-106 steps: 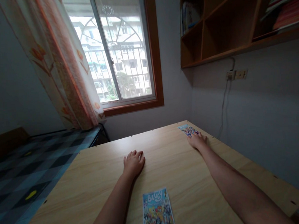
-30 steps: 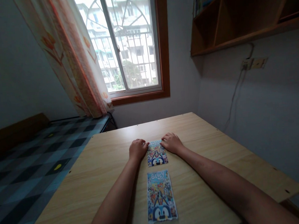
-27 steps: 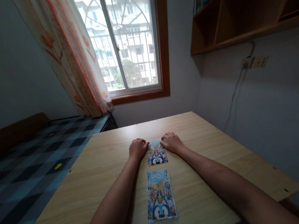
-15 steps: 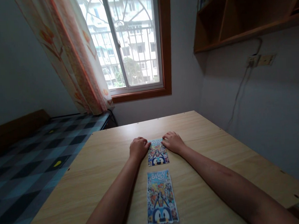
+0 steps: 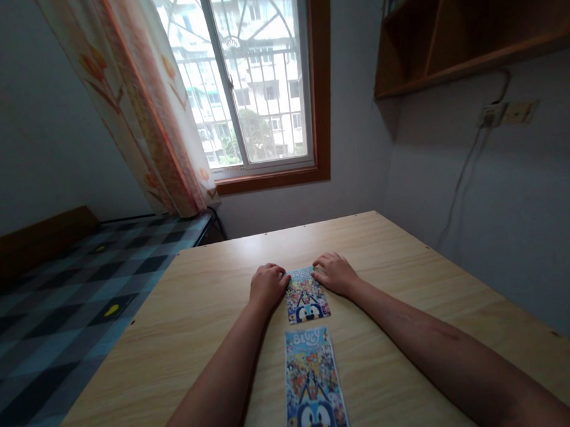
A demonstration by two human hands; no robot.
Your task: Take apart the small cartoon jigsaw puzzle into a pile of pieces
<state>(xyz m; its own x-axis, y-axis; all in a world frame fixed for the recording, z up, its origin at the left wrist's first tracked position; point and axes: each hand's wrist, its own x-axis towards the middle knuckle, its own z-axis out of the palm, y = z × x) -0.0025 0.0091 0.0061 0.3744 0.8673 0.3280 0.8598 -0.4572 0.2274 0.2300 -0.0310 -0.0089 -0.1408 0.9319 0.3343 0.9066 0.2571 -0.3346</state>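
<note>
Far card (image 5: 307,297), flat, colourful, crowded artwork

Here's the blue, cartoon-printed rectangular card (image 5: 308,297), flat at twelve o'clock from a longer, ragged-edged blue cartoon sheet (image 5: 315,384), just apart!

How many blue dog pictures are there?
2: the far picture, between the left hand and right hand, and the near picture, nearer the person. Any underneath would be hidden.
</note>
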